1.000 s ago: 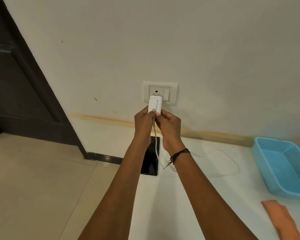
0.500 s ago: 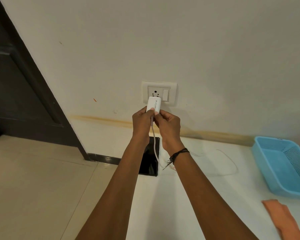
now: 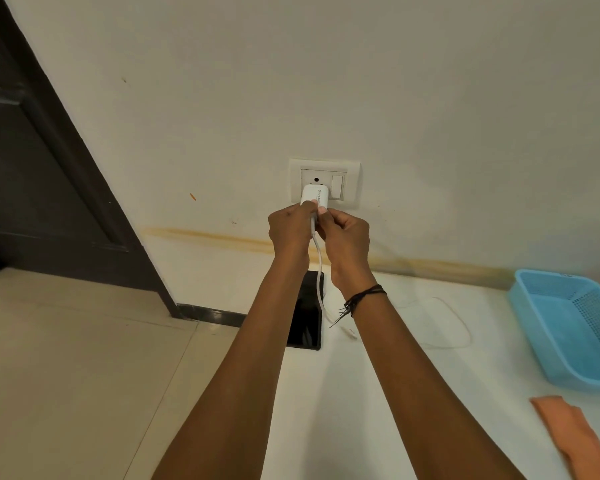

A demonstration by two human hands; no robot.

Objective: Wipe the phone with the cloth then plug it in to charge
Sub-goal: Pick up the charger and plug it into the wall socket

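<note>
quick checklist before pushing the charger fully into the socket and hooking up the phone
1. Charger lined up with the socket: ok, it sits over the lower holes, the top hole still showing.
2. Charger fully seated: cannot tell, the prongs are hidden.
3. Grip: ok, left hand and right hand both pinch the charger's lower end.
4. Switch position: cannot tell.
5. Cable plugged into the phone: not ok, its free end lies on the counter beside the phone.
6. Cloth out of the way: ok, set aside at the right near the blue basket.
</note>
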